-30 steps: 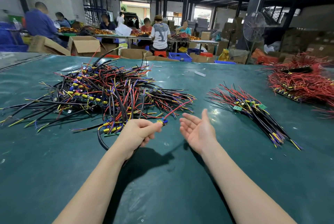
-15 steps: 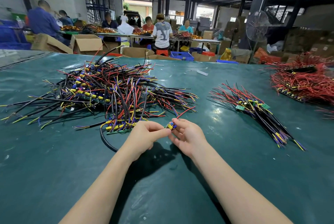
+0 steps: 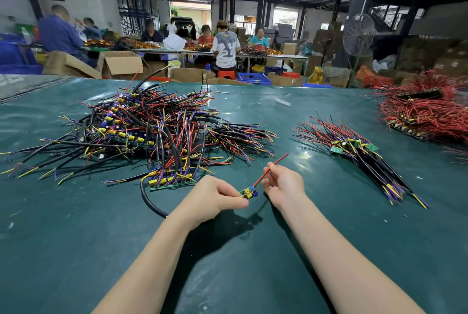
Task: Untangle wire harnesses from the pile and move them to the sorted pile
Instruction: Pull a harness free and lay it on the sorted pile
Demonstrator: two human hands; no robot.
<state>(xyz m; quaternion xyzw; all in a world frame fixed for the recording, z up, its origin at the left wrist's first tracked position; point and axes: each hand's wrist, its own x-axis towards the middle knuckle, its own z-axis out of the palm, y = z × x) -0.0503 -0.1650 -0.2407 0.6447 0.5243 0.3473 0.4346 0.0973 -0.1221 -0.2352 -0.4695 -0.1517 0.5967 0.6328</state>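
A tangled pile of wire harnesses (image 3: 152,131), black, red, yellow and purple wires with small circuit boards, lies on the green table at the left. The sorted pile (image 3: 359,154) lies fanned out at the right. Between them, near me, my left hand (image 3: 212,199) pinches one harness by its small yellow and blue board (image 3: 248,192). My right hand (image 3: 283,187) pinches that harness's red wire (image 3: 274,164), which points up and to the right. A thick black cable (image 3: 152,203) curves on the table from behind my left hand toward the pile.
A heap of red wire harnesses (image 3: 428,113) lies at the far right edge of the green table (image 3: 76,250). A small white scrap (image 3: 282,101) lies further back. Beyond the table, several people sit at benches among cardboard boxes, blue crates and a standing fan (image 3: 358,35).
My right hand came in open from the right, met the left hand at the small board, then slid along the red wire and drew it straight, free of the pile.
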